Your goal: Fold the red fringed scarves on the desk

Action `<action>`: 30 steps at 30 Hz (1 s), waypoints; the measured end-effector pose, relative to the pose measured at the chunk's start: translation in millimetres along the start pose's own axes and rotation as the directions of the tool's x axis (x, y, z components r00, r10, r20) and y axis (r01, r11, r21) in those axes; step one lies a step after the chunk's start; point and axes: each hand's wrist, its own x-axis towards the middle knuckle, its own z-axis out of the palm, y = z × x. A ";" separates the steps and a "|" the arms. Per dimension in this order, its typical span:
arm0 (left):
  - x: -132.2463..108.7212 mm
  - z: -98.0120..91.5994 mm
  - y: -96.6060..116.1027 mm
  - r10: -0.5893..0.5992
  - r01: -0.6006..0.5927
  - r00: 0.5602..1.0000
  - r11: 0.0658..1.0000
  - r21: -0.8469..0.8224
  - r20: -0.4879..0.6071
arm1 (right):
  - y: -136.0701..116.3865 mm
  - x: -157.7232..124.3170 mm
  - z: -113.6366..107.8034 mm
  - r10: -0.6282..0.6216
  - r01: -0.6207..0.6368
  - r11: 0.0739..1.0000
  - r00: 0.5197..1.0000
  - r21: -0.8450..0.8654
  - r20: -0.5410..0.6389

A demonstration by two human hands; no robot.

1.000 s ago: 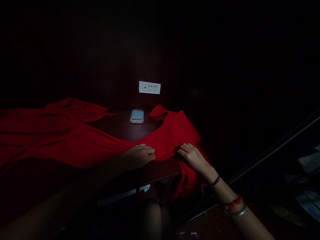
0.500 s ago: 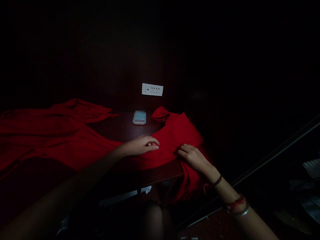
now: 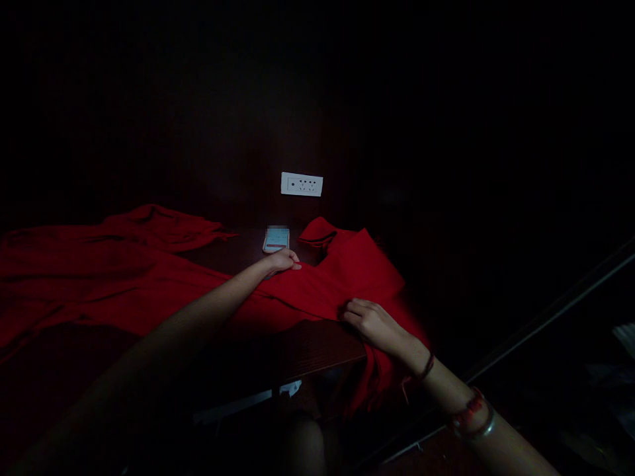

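Observation:
A long red cloth [image 3: 124, 277] lies across a dark wooden table [image 3: 307, 344], its right end hanging over the table's edge. My left hand [image 3: 282, 261] reaches far forward over the cloth, fingers together and curled, just in front of a small phone [image 3: 276, 239]. Whether it grips the cloth's far edge I cannot make out. My right hand [image 3: 370, 320] rests near the table's front right corner with fingers curled on a fold of the cloth. Bracelets circle my right wrist.
A white wall socket [image 3: 301, 184] sits on the dark wall behind the table. A pale strip [image 3: 248, 396] shows under the table front. A slanted dark rail [image 3: 546, 311] runs at the right. The room is very dim.
My left hand has moved forward from the near cloth edge to just in front of the phone. My right hand has shifted slightly nearer and left, holding the cloth.

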 end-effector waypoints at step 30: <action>-30.2 -52.6 -41.3 -0.021 -0.040 0.958 0.978 0.205 0.285 | -45.9 44.3 -19.6 0.062 -0.056 0.996 0.994 0.065 -0.094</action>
